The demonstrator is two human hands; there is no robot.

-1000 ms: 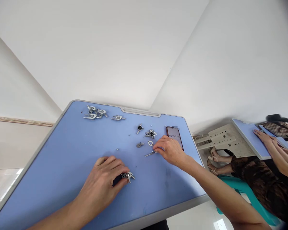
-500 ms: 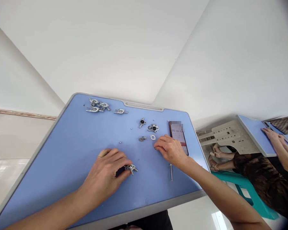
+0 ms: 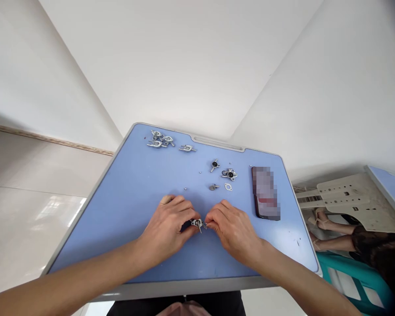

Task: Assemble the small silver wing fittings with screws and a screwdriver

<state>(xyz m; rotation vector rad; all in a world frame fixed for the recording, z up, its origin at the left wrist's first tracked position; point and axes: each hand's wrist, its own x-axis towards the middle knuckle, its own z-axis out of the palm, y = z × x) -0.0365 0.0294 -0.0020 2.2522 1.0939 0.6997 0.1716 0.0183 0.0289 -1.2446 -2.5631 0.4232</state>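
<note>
Low over the front middle of the desk, my left hand [image 3: 171,224] pinches a small metal valve [image 3: 196,224] between thumb and fingers. Its oval flange and a thin lever face up, while the rest is covered by my fingers. Just to the right, my right hand [image 3: 233,228] is closed in a pinch at the valve's right end. What its fingertips hold, if anything, is hidden. Beyond the hands lie a loose lever piece [image 3: 213,187], a flat oval gasket [image 3: 228,187], a valve body with a black centre [image 3: 214,165] and another such valve body [image 3: 230,174].
Several metal valves [image 3: 159,139] are grouped at the desk's far left, with a single valve [image 3: 187,149] beside them. A phone [image 3: 266,193] lies on the right of the blue desk [image 3: 118,193]. Tiny screws [image 3: 185,188] are scattered about. Another person sits at the right.
My right hand has moved left from beside the phone to the valve in my left hand. The screwdriver near it is out of sight now. The view has shifted, so everything sits further right.
</note>
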